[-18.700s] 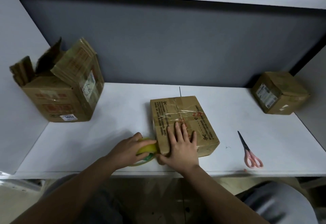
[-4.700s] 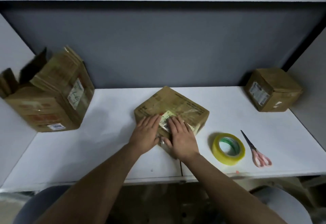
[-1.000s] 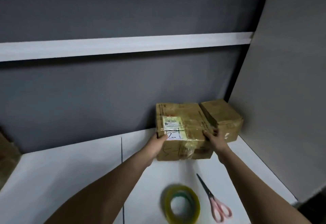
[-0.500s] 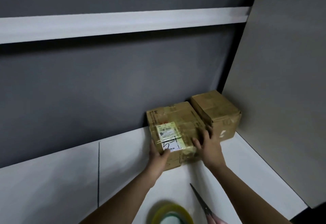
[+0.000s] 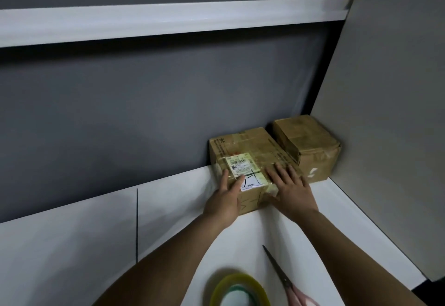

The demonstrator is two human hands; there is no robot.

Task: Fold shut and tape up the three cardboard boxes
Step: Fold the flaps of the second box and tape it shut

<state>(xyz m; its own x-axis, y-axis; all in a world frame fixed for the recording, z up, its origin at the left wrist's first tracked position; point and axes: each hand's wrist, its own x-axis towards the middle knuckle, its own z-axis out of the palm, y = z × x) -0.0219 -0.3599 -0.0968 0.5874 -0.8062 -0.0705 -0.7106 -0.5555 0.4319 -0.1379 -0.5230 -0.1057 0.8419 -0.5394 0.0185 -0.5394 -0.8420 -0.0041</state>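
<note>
In the head view, the taped box (image 5: 250,168) is touched by both hands. The left hand (image 5: 225,199) is laid against its near left corner with the fingers nearly straight; the right hand (image 5: 292,188) is spread flat on its top, nothing being gripped. The box is closed, its contents unseen, and its long axis runs away from the hands toward the grey back wall (image 5: 149,117). Just beyond the right hand's fingertips, a second closed box (image 5: 310,146) is set beside it. Behind the wrists, a tape roll (image 5: 239,290) and scissors (image 5: 286,281) are seen on the white table (image 5: 72,245).

taped box (image 5: 250,161), beside corner box (image 5: 310,146)
</note>
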